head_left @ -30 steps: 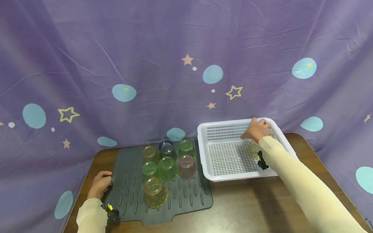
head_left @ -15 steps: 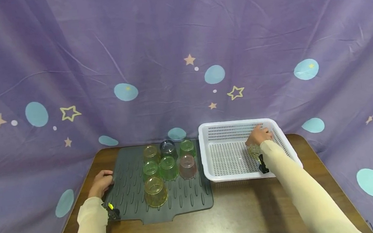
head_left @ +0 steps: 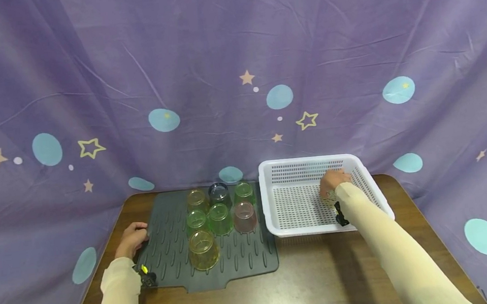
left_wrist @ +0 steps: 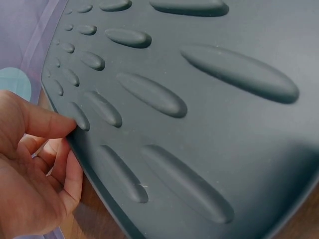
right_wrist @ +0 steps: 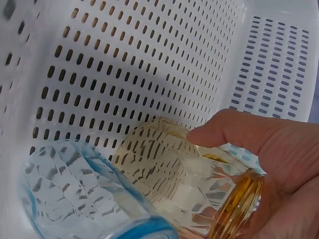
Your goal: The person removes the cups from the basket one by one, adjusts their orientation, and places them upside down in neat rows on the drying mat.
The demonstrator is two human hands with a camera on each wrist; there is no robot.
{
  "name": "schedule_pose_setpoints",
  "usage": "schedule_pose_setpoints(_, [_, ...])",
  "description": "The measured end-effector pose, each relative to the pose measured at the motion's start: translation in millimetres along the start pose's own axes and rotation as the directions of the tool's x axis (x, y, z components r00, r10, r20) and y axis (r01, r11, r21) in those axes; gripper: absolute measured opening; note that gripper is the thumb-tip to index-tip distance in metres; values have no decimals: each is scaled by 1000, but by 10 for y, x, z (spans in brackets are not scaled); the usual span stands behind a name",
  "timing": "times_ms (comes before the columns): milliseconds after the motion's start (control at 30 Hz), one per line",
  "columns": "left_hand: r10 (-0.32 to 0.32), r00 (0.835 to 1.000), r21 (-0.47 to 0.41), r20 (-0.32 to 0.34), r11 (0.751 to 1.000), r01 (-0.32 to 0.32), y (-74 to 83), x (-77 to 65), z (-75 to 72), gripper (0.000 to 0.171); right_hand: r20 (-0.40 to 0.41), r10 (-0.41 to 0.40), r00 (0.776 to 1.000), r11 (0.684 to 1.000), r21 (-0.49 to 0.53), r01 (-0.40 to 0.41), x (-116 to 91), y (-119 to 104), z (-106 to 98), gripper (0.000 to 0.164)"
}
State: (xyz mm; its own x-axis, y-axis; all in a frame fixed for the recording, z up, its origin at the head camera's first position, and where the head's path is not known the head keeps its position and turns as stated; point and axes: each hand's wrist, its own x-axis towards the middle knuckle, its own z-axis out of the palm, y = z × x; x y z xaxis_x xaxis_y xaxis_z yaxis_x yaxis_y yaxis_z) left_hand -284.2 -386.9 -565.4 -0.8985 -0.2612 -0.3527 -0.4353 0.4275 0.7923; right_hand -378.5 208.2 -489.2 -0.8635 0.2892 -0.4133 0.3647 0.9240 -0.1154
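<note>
My left hand pinches the left edge of the dark grey drying mat; the left wrist view shows the thumb on top and the other fingers at the rim. Inside the white plastic basket, my right hand grips a clear yellowish glass. That glass lies tilted, its thick amber base towards the palm. Beside it in the right wrist view is a clear blue glass, also lying over. The hand and sleeve hide most of these glasses from the head camera.
Several coloured glasses stand upside down on the mat, among them a yellow glass in front, a pink glass and a dark blue glass. The basket adjoins the mat's right side on the wooden table. A purple curtain hangs behind.
My right hand has gone lower into the basket, and its spread fingers have closed around the yellowish glass. The left hand stays at the mat's edge.
</note>
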Motion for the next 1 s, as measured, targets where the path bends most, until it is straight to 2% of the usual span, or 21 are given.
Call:
schedule_pose_setpoints(233, [1,1000,9,-1,1000,-1,-16,-5,-8,51,5,-42,999,999,-31,42,-57,1,-25,37])
schedule_pose_setpoints(300, [1,1000,7,-1,1000,-1,-24,-4,-11,50,8,-48,999,998,-36,48,-43,7,-27,41])
schedule_pose_setpoints(400, [1,1000,6,-1,1000,-1,-26,-4,-13,50,10,-64,998,997,-39,64,1,23,-19,56])
schedule_pose_setpoints(467, [-5,1000,0,0,1000,5,-22,-7,-10,50,-15,-91,996,994,-55,90,21,31,-11,63])
schedule_pose_setpoints(600, [-12,1000,-10,8,1000,12,-17,-13,-5,52,-108,-159,981,984,-100,148,21,8,-14,60])
schedule_pose_setpoints(800, [-2,1000,-3,5,1000,2,-42,20,-7,52,-243,-262,934,960,-162,227,-124,-98,-111,78])
schedule_pose_setpoints(933, [6,1000,6,1,1000,-6,-61,51,-15,51,-346,-337,876,940,-172,294,-248,-163,-207,88])
schedule_pose_setpoints(1000, [8,1000,6,1,1000,-8,-67,58,-21,51,-402,-372,837,928,-168,331,-309,-200,-254,90])
